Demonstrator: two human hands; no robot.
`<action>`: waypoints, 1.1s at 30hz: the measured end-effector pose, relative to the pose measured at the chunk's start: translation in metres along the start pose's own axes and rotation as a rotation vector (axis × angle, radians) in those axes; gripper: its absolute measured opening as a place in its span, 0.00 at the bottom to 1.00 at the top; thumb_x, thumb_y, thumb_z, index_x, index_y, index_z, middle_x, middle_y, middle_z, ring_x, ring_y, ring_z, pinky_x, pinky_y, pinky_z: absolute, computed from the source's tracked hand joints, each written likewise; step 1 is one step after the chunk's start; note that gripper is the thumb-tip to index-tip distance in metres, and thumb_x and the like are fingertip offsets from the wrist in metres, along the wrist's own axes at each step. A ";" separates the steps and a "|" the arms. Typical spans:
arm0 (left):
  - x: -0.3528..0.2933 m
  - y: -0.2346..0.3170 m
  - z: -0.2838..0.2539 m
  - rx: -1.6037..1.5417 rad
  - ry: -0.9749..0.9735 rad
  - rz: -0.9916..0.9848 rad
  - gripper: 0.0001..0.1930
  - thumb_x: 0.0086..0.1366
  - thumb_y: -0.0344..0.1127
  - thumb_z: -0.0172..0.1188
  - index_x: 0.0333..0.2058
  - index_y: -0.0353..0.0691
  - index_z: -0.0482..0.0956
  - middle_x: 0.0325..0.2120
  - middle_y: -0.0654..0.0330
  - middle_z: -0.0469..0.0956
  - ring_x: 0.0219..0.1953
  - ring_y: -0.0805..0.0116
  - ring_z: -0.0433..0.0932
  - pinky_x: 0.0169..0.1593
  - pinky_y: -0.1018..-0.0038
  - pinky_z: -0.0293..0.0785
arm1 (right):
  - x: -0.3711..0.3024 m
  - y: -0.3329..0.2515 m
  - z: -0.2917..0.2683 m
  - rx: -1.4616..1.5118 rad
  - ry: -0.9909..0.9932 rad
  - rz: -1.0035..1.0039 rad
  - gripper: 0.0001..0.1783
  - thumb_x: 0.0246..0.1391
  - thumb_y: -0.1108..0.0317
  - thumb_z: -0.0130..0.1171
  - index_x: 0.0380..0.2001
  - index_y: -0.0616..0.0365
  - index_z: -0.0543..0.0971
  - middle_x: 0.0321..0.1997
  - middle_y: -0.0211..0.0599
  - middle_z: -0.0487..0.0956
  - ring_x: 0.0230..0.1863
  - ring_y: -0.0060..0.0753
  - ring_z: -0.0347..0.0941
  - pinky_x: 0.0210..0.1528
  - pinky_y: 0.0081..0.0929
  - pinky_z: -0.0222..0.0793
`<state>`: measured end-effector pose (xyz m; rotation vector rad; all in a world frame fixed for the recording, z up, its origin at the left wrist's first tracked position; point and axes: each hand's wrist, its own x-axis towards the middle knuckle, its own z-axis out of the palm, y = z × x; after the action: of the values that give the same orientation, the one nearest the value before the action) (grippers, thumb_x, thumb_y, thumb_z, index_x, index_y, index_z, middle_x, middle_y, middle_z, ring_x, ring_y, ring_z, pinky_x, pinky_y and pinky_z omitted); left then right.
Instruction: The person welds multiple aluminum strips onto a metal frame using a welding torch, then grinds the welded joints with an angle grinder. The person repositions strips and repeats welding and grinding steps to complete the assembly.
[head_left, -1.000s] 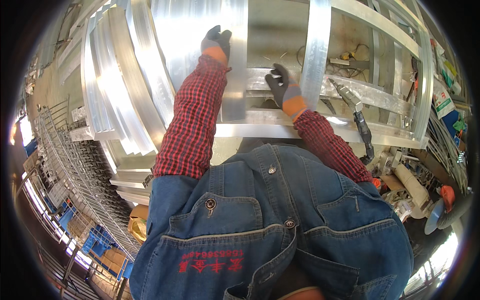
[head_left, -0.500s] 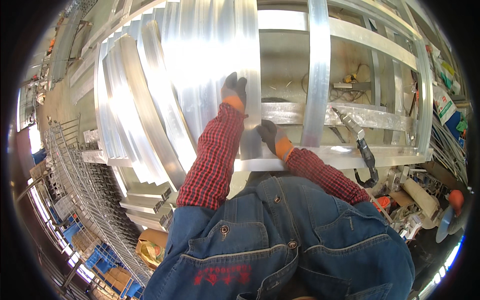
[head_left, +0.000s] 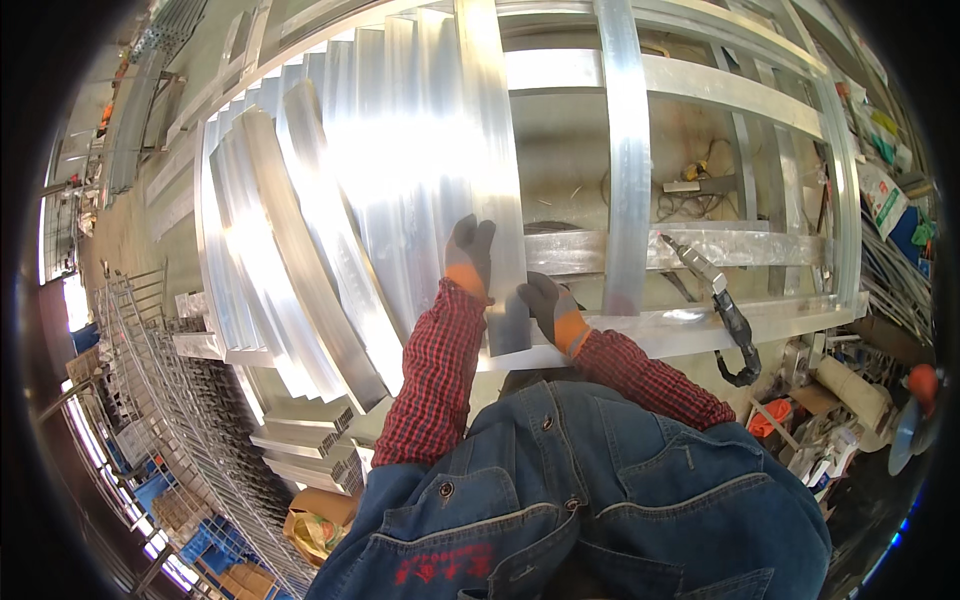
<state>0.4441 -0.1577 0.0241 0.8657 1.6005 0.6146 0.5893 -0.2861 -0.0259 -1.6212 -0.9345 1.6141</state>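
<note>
Both my hands wear dark gloves with orange cuffs. A long, flat silver metal bar [head_left: 492, 165] runs away from me between them, its near end over the frame's near rail. My left hand [head_left: 470, 250] is closed at its left edge, fingers pointing away from me. On the opposite edge, closer to the near end, my right hand [head_left: 550, 308] grips with bent fingers; parts of the fingers are hidden by the bar. Directly left lies a row of similar overlapping silver bars [head_left: 385, 215], with strong glare across the middle.
A silver metal frame [head_left: 740, 322] carries the bars; one crosspiece [head_left: 627, 160] stands apart to the right. A hand tool with a black cable [head_left: 722, 290] rests on the frame. Wire racking [head_left: 190, 440] and an open cardboard box [head_left: 320, 520] are at lower left. Assorted clutter [head_left: 840, 400] lies right.
My left hand has slid nearer to me along the bar. The bar's near end has come slightly toward me, and its far part has swung a little left. The view has shifted too.
</note>
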 end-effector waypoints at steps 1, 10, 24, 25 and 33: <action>-0.002 0.000 0.001 0.016 0.016 0.043 0.33 0.76 0.46 0.65 0.69 0.24 0.74 0.60 0.44 0.83 0.59 0.57 0.82 0.65 0.65 0.76 | -0.005 -0.001 0.001 0.019 0.013 -0.004 0.25 0.74 0.57 0.58 0.64 0.65 0.81 0.49 0.50 0.86 0.43 0.40 0.83 0.50 0.38 0.79; -0.009 -0.001 -0.005 -0.007 0.047 -0.034 0.27 0.76 0.42 0.64 0.65 0.29 0.79 0.53 0.47 0.87 0.53 0.60 0.84 0.59 0.66 0.80 | -0.013 0.012 0.005 -0.125 0.044 -0.220 0.26 0.74 0.55 0.59 0.63 0.65 0.81 0.49 0.52 0.85 0.41 0.43 0.83 0.47 0.40 0.79; 0.004 -0.010 0.004 0.021 0.036 -0.086 0.32 0.75 0.48 0.65 0.71 0.35 0.74 0.58 0.49 0.84 0.54 0.56 0.81 0.52 0.57 0.79 | -0.005 0.018 0.004 0.027 0.079 -0.044 0.25 0.74 0.56 0.59 0.62 0.64 0.82 0.43 0.48 0.86 0.37 0.37 0.82 0.44 0.38 0.78; 0.003 -0.009 0.006 -0.005 0.051 -0.071 0.32 0.76 0.46 0.66 0.70 0.30 0.75 0.58 0.47 0.85 0.54 0.58 0.82 0.56 0.62 0.79 | -0.004 0.020 0.005 0.023 0.081 -0.049 0.25 0.74 0.56 0.59 0.62 0.64 0.82 0.44 0.49 0.86 0.38 0.37 0.82 0.44 0.38 0.78; 0.005 -0.014 0.009 -0.044 0.091 -0.051 0.32 0.76 0.45 0.68 0.69 0.27 0.75 0.55 0.48 0.86 0.51 0.62 0.83 0.57 0.66 0.79 | 0.001 0.031 0.002 -0.094 0.077 -0.152 0.25 0.74 0.54 0.59 0.63 0.63 0.82 0.50 0.55 0.87 0.44 0.46 0.84 0.49 0.42 0.78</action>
<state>0.4496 -0.1627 0.0086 0.7717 1.6796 0.6592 0.5880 -0.3022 -0.0529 -1.6217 -1.0802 1.4147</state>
